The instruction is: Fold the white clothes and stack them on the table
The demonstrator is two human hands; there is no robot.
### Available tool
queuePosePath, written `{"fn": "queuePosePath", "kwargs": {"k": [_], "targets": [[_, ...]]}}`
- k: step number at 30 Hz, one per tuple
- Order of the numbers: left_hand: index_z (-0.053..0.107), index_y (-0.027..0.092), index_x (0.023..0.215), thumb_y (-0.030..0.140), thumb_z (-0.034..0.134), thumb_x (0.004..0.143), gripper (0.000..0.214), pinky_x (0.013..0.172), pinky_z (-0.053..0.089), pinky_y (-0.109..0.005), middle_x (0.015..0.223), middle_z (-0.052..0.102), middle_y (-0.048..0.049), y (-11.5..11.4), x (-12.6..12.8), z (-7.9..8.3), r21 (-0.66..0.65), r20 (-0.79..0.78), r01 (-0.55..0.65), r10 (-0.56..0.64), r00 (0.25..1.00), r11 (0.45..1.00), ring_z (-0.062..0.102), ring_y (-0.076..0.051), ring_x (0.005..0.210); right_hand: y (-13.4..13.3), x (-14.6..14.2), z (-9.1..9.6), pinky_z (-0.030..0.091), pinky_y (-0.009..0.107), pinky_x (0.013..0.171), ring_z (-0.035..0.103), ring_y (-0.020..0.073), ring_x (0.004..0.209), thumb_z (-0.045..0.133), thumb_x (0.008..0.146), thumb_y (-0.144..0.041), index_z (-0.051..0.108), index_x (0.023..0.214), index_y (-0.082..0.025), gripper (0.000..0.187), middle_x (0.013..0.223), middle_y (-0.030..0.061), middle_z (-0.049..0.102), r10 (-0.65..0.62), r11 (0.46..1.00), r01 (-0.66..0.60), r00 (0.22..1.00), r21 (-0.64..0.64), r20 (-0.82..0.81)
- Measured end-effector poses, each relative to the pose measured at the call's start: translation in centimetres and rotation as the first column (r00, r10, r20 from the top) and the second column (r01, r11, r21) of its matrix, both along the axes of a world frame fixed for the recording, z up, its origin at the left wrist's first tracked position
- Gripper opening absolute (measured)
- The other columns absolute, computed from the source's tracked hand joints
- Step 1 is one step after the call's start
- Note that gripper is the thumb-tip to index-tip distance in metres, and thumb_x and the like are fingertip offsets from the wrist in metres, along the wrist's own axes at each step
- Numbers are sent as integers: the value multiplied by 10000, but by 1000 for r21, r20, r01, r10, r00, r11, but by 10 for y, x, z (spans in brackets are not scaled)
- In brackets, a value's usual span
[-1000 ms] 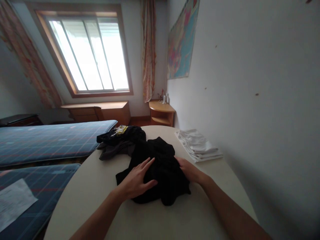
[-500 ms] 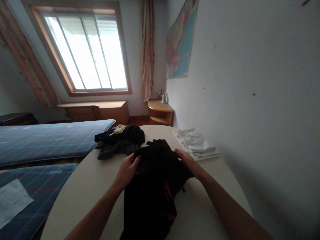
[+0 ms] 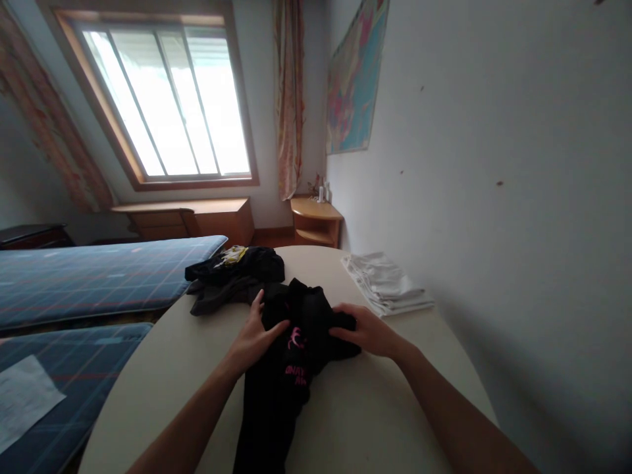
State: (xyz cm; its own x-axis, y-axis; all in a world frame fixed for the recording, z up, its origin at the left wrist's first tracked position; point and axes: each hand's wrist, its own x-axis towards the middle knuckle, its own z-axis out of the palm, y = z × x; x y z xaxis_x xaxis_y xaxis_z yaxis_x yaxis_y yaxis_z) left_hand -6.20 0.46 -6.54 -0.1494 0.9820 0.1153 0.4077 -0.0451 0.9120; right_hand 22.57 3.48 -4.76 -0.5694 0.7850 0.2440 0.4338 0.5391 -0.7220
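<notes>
A black garment (image 3: 269, 395) with a pink motif and pink lettering lies bunched at its far end on the round cream table (image 3: 395, 408), its long part stretching toward me. I cannot tell whether it is a top or trousers. My left hand (image 3: 257, 334) holds the bunched left side, thumb on top near the pink motif. On the other side, my right hand (image 3: 363, 329) grips a fold of the cloth between thumb and fingers, the fingertips partly hidden in the dark fabric.
A heap of dark clothes (image 3: 237, 276) with a yellow-and-white patch sits at the table's far left. Folded white cloth (image 3: 390, 286) lies at the right, near the wall (image 3: 518, 263). Blue plaid mattresses (image 3: 99, 276) stand left, one with a paper sheet (image 3: 27, 398) on it.
The garment's bunched end has been turned and drawn together toward the left, so the pink print now faces up. My right hand has shifted slightly left and nearer my left hand.
</notes>
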Motion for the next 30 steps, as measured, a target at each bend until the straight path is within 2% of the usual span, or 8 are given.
{"fn": "queuePosePath", "kwargs": {"k": [6, 10, 13, 16, 19, 22, 26, 30], "targets": [[629, 153, 1270, 232, 542, 743, 540, 984, 512, -378, 1192, 702, -89, 3, -16, 9, 97, 11, -68, 68, 998, 993, 653, -250, 1116, 9, 7, 5, 494, 324, 743, 621, 205, 783, 652, 821, -423, 668, 1017, -201, 297, 844, 10, 686, -275, 958, 282, 954, 44, -119], [650, 160, 1239, 256, 475, 777, 503, 900, 547, -368, 1105, 726, -67, 2, -32, 23, 92, 64, -292, 287, 956, 952, 681, -241, 1010, 22, 14, -4, 508, 385, 827, 639, 244, 894, 629, 820, -473, 623, 1121, -196, 409, 1000, 65, 683, -501, 848, 528, 832, 59, -239], [653, 156, 1214, 310, 492, 800, 470, 946, 524, -392, 1097, 720, -81, 6, -38, 18, 102, -17, -300, 304, 953, 948, 666, -257, 1048, 26, 11, -15, 454, 468, 986, 598, 296, 1098, 583, 861, -516, 626, 1164, -191, 447, 1188, 134, 631, -542, 800, 572, 818, 182, -192], [608, 158, 1288, 432, 563, 823, 541, 1098, 413, -439, 1308, 627, -119, 11, -35, 0, 206, -178, -179, 217, 960, 962, 568, -284, 1243, 22, 3, -24, 342, 508, 1114, 520, 315, 1255, 499, 925, -553, 633, 1214, -193, 480, 1280, 147, 611, -456, 859, 454, 889, 237, -52], [504, 184, 1421, 497, 608, 827, 679, 1176, 308, -468, 1551, 392, -131, 13, -26, -19, 253, -367, -15, 110, 924, 967, 381, -308, 1423, 13, -3, -25, 358, 509, 1109, 505, 329, 1290, 597, 852, -631, 481, 1422, -196, 726, 1384, 149, 564, -266, 954, 255, 963, 157, 52], [579, 137, 1347, 477, 590, 847, 605, 1139, 356, -471, 1475, 487, -171, 10, -18, -22, 140, -517, 126, -36, 855, 982, 465, -331, 1360, 6, -10, -21, 412, 480, 1058, 534, 339, 1257, 738, 732, -610, 363, 1502, -202, 948, 1403, 147, 550, -184, 977, 173, 979, 124, 83], [705, 164, 1097, 461, 552, 877, 400, 926, 485, -402, 1107, 724, -130, 0, -16, -4, 32, -553, 198, -148, 820, 980, 662, -299, 1029, 1, -12, -10, 478, 384, 893, 644, 297, 1037, 716, 781, -422, 559, 1313, -212, 594, 1149, 101, 689, -179, 981, 166, 975, 102, 130], [701, 185, 788, 552, 516, 884, 422, 650, 449, -286, 757, 707, -35, -12, -18, 20, -97, -475, 348, -351, 807, 932, 637, -211, 708, -1, 2, 4, 475, 286, 715, 638, 214, 806, 654, 802, -320, 664, 1022, -192, 254, 891, 22, 707, 65, 998, -60, 985, -31, 160]]}}
